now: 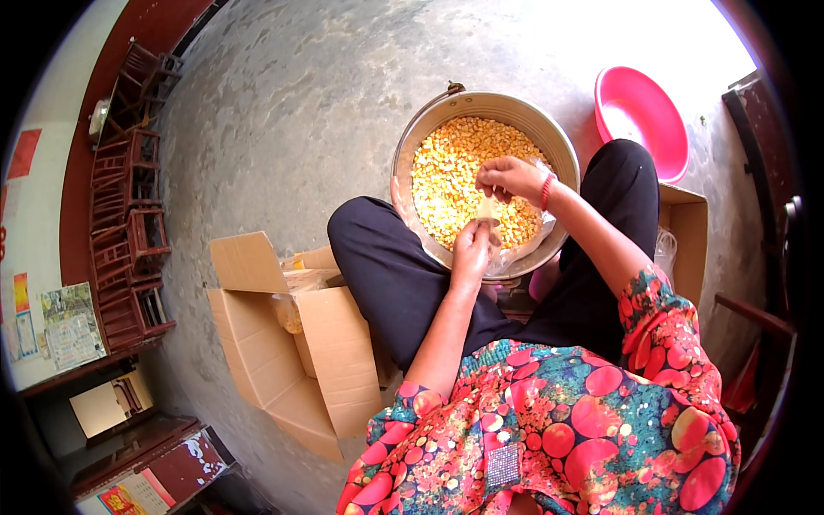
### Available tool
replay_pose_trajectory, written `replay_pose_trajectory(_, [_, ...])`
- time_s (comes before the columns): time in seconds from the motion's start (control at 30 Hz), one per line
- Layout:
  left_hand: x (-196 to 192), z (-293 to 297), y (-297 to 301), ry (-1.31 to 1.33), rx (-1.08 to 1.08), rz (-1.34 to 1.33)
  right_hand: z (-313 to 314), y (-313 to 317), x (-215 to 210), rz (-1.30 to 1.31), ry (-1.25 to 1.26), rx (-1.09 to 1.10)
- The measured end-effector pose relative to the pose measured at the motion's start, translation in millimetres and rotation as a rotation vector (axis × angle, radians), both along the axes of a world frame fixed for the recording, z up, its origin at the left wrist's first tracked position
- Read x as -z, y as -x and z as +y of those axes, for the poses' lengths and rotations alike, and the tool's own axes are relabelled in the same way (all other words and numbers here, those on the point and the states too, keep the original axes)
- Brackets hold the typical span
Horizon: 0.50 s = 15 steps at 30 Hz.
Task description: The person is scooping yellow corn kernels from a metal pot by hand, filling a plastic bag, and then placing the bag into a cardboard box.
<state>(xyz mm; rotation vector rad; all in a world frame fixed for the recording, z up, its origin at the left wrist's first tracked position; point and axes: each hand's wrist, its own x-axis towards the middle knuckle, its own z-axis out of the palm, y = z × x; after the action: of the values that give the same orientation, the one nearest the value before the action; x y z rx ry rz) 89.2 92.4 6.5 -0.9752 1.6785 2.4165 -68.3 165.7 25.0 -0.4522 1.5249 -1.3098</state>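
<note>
Left hand (470, 249): partly closed, fingers curled, pinching a pale thin piece (487, 209) that stands up from between thumb and fingers
Right hand (512, 178): farther off than the left hand and a little to its right, back of the hand turned up, fingers bent with their tips drawn close together; I cannot tell whether anything is between them, or whether they touch the pale thin piece
Red wristband (547, 190): around the right wrist
Pale thin piece: over the kernels, near the middle of the bucket; too small to tell exactly what it is
Corn kernels (455, 163): yellow and orange, a broad loose layer inside the bucket, beneath both hands
Metal bucket (551, 130): upright between the person's knees, its handle (415, 120) lying along the far left of the rim
Clear plastic (521, 256): crumpled against the bucket's inner wall, on the near right side
Left cardboard box (342, 360): just beside the left knee, flaps open, with wrapped things partly showing inside
Right cardboard box (692, 236): beside the right leg, partly hidden by it
Pink basin (665, 124): far right, on the concrete floor (283, 129), beyond the right knee
Wooden chairs (129, 249): a row along the wall, far to the left
</note>
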Motion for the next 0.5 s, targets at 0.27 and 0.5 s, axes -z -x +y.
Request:
replay_pose_trajectory(0.27, [10,4,-2,0.230,0.193,0.054,-54,24,63,0.898,-0.457,-0.081])
replay_pose_trajectory(0.5, [6,5,-2,0.242,0.178,0.015,-73,-33,89,0.873,-0.285,-0.492])
